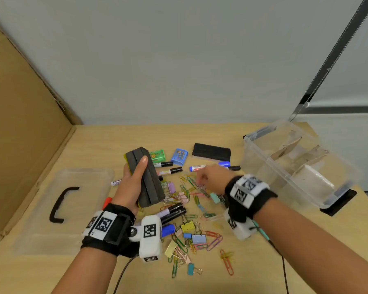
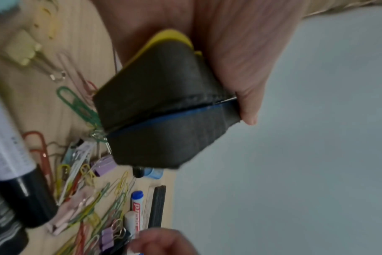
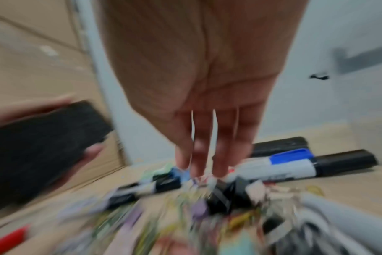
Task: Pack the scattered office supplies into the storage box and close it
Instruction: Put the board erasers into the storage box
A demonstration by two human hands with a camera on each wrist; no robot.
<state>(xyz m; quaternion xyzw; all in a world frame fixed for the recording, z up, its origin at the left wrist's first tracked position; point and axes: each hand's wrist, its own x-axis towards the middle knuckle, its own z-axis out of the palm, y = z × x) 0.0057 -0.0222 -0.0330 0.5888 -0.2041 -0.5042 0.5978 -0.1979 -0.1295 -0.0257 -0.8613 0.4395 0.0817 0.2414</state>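
My left hand (image 1: 135, 168) grips two dark felt erasers (image 1: 149, 179) stacked together and lifted above the table; the left wrist view shows the erasers (image 2: 164, 107) with one yellow and one blue back. My right hand (image 1: 202, 179) reaches down over a pile of paper clips (image 1: 191, 185), fingers (image 3: 199, 155) straight and holding nothing. A third eraser (image 1: 210, 152), several markers (image 1: 172, 211), binder clips (image 1: 187, 227) and two small staple boxes (image 1: 180, 157) lie scattered. The clear storage box (image 1: 263, 166) stands open at the right. Its lid (image 1: 40, 230) with a black handle lies at the left.
A brown cardboard sheet (image 1: 19, 124) lines the left side and a grey wall (image 1: 179, 60) stands behind the table. Cables (image 1: 284, 270) trail from both wrists toward the front edge. The box holds cardboard dividers (image 1: 289, 148).
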